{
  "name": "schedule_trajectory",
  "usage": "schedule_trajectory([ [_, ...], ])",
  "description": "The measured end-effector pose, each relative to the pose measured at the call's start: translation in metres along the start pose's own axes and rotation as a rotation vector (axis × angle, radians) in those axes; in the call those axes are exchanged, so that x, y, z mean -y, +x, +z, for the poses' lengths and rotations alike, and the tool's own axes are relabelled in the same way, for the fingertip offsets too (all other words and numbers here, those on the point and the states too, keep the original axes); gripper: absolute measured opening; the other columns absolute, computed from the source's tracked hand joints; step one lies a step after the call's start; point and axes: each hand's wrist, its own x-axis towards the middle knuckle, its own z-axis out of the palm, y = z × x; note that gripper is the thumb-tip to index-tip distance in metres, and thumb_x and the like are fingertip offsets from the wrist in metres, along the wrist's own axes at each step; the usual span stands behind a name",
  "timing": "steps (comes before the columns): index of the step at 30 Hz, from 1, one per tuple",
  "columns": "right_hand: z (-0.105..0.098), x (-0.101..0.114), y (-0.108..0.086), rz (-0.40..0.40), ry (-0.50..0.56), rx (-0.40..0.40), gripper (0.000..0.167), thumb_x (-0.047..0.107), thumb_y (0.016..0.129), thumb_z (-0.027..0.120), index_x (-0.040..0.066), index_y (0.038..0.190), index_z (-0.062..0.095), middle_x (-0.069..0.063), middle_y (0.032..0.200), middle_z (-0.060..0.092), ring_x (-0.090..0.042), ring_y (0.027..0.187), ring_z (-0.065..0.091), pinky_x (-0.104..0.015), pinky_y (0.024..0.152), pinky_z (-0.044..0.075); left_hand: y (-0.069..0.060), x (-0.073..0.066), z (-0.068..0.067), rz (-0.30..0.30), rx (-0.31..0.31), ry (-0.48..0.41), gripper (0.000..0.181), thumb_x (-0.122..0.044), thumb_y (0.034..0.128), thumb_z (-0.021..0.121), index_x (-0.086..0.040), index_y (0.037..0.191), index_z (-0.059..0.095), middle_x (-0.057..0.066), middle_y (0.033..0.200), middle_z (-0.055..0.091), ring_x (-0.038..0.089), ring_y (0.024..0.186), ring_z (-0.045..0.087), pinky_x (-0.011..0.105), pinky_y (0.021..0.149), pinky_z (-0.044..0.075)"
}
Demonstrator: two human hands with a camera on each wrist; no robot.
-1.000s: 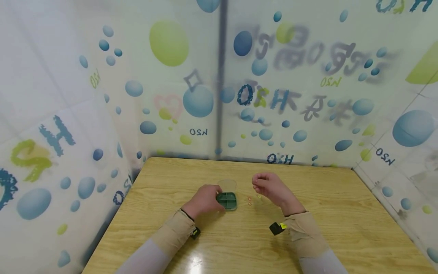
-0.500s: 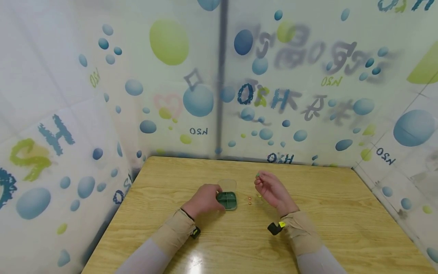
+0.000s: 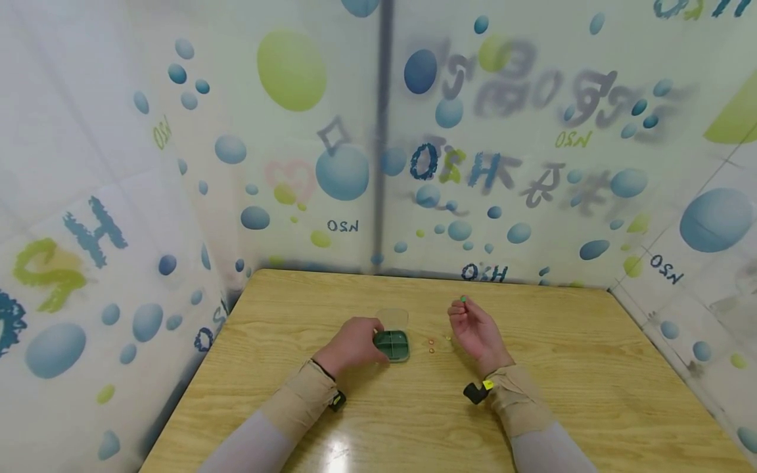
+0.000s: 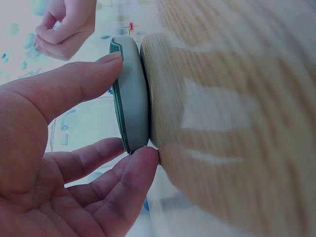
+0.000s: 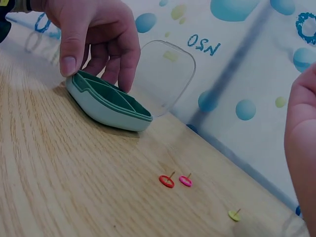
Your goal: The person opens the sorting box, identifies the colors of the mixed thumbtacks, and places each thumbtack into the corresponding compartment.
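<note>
Table [image 3: 414, 420] carries it all; the work sits twd its far edge, a bit L of that edge's middle. L hand [image 3: 353, 343] is clamped on the box, thumb one side, fingers opp.; good hold, just press lightly so nothing skids or tips. R hand [image 3: 476, 328] is up nearer the table's far R corner, thumb + fingertips together on smth tiny & green; a light pinch w/ loose wrist suits best. Box [image 5: 109, 114] is open, 4 compartments showing; can't tell if the base is fully flat or if anything's inside. Clear lid [image 3: 393, 319] stands on the far-edge side, so working from the table's R edge avoids knocking it. Red pin [image 5: 167, 182] and pink pin [image 5: 185, 181] lie R of the box, close tog.; yellow pin [image 5: 234, 216] is a bit further twd the R edge. All 3 pts stick up, so don't brush a palm there. Green pin [image 3: 463, 299] (prob. a pin, too small to be sure) is at the R fingertips: best held by its head, pt away from skin.
</note>
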Motion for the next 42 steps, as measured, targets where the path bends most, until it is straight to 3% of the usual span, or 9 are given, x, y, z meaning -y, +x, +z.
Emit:
schedule_trajectory([
  [10, -0.012, 0.0, -0.002, -0.06, 0.138, 0.088, 0.048, 0.015, 0.118, 0.021, -0.008, 0.111, 0.062, -0.016, 0.107, 0.061, -0.024, 0.099, 0.062, -0.026, 0.093, 0.056, -0.001, -0.001, -0.001, -0.001, -0.001, 0.004, 0.056, -0.027, 0.0774, 0.097, -0.003, 0.122, 0.072, 0.008, 0.102, 0.074, 0.018, 0.083, 0.063, 0.038, 0.076, 0.055],
  [17, -0.013, 0.001, -0.002, -0.104, 0.163, 0.11, 0.042, 0.011, 0.117, 0.028, -0.009, 0.11, 0.064, -0.017, 0.106, 0.062, -0.026, 0.098, 0.062, -0.027, 0.091, 0.055, 0.0, -0.001, 0.0, 0.006, -0.002, -0.009, 0.057, -0.026, 0.0761, 0.097, -0.002, 0.121, 0.072, 0.008, 0.099, 0.073, 0.019, 0.082, 0.062, 0.04, 0.075, 0.054],
  [26, -0.007, 0.0, -0.001, -0.095, 0.133, 0.111, 0.044, 0.014, 0.118, 0.024, -0.008, 0.11, 0.061, -0.017, 0.107, 0.061, -0.026, 0.097, 0.061, -0.028, 0.092, 0.056, 0.001, -0.002, -0.001, -0.003, -0.004, -0.005, 0.058, -0.026, 0.076, 0.097, -0.002, 0.122, 0.072, 0.009, 0.102, 0.074, 0.021, 0.084, 0.064, 0.041, 0.076, 0.056],
  [30, 0.0, -0.003, 0.002, -0.091, 0.047, 0.093, 0.048, 0.014, 0.117, 0.018, -0.006, 0.107, 0.061, -0.016, 0.105, 0.061, -0.025, 0.096, 0.061, -0.028, 0.09, 0.056, -0.001, -0.003, -0.002, -0.004, -0.004, 0.004, 0.058, -0.027, 0.0766, 0.097, -0.002, 0.122, 0.071, 0.01, 0.104, 0.075, 0.022, 0.086, 0.065, 0.041, 0.078, 0.056],
  [35, 0.009, -0.009, 0.007, -0.093, -0.138, 0.083, 0.052, 0.009, 0.116, 0.013, -0.002, 0.101, 0.062, -0.011, 0.104, 0.063, -0.02, 0.095, 0.06, -0.024, 0.087, 0.056, -0.002, -0.003, -0.002, -0.003, -0.003, 0.003, 0.057, -0.026, 0.0775, 0.096, -0.002, 0.123, 0.071, 0.011, 0.105, 0.074, 0.022, 0.087, 0.065, 0.042, 0.078, 0.056],
  [38, 0.014, -0.015, 0.009, -0.101, -0.28, 0.064, 0.055, 0.004, 0.114, 0.011, 0.001, 0.101, 0.065, -0.008, 0.102, 0.064, -0.016, 0.093, 0.06, -0.02, 0.084, 0.055, -0.001, -0.002, -0.001, 0.001, -0.011, 0.008, 0.057, -0.027, 0.0769, 0.097, -0.003, 0.122, 0.072, 0.01, 0.104, 0.074, 0.021, 0.086, 0.065, 0.041, 0.078, 0.056],
  [42, 0.018, -0.023, 0.011, -0.123, -0.549, -0.013, 0.055, -0.003, 0.114, 0.017, 0.007, 0.1, 0.069, -0.001, 0.098, 0.065, -0.01, 0.087, 0.06, -0.016, 0.079, 0.053, -0.001, 0.0, -0.001, 0.008, -0.017, 0.014, 0.056, -0.028, 0.0763, 0.097, -0.004, 0.12, 0.072, 0.008, 0.103, 0.074, 0.019, 0.085, 0.064, 0.039, 0.078, 0.056],
])
